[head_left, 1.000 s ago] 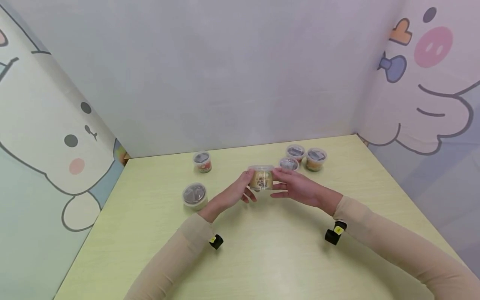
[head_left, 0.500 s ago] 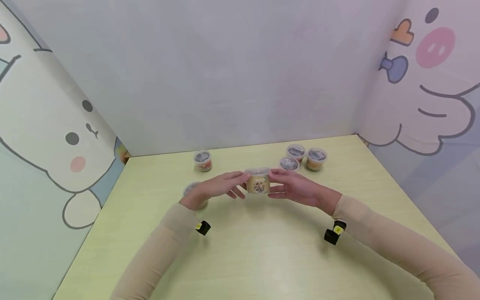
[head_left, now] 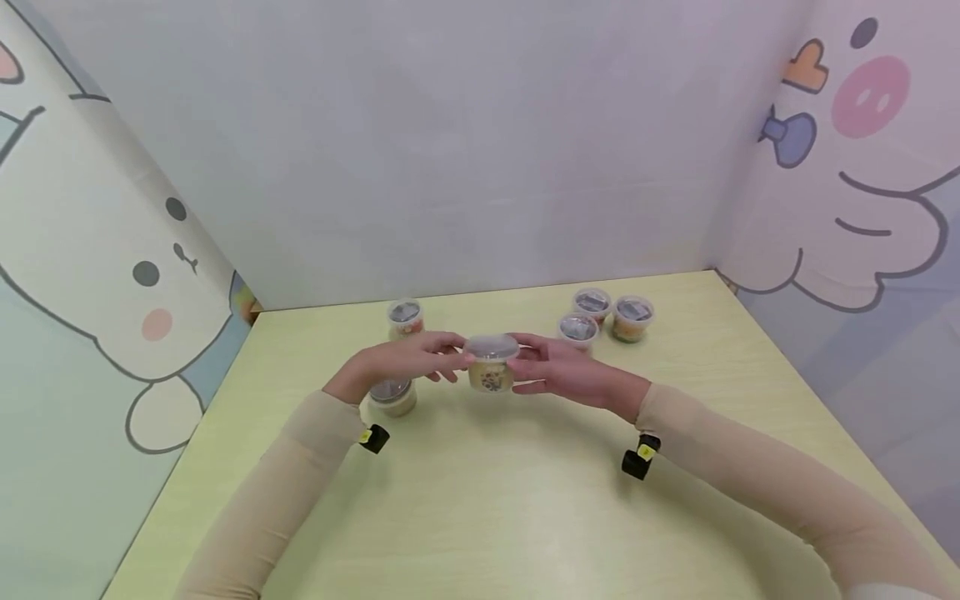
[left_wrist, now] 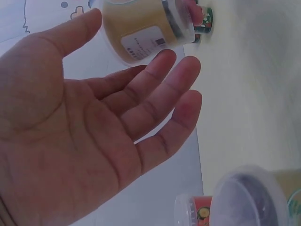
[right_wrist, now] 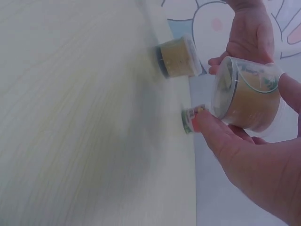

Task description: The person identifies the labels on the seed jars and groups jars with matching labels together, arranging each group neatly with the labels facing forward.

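A clear lidded plastic tub [head_left: 491,377] with tan contents is held above the table, its lid tipped slightly toward the head camera. My right hand [head_left: 558,371] grips its right side, thumb and fingers around the tub [right_wrist: 256,101]. On the opposite side, my left hand [head_left: 405,358] pinches the edge between thumb and index finger; the other fingers [left_wrist: 157,110] extend loosely below the tub [left_wrist: 141,28] in the left wrist view. A printed white label shows on its base. Below my left hand stands another tan tub [head_left: 393,404], partly covered by that hand.
A smaller red-labelled tub [head_left: 406,313] stands behind my left hand. Toward the back right, three lidded tubs stand close together, including a front tub [head_left: 577,329] and a right-hand tub [head_left: 632,319]. A pale wall [head_left: 450,167] borders the wooden table [head_left: 510,517].
Both hands have moved left with the tub. My left hand has swung up and over the standing tan tub. The held tub has tilted, so more of its lid shows.
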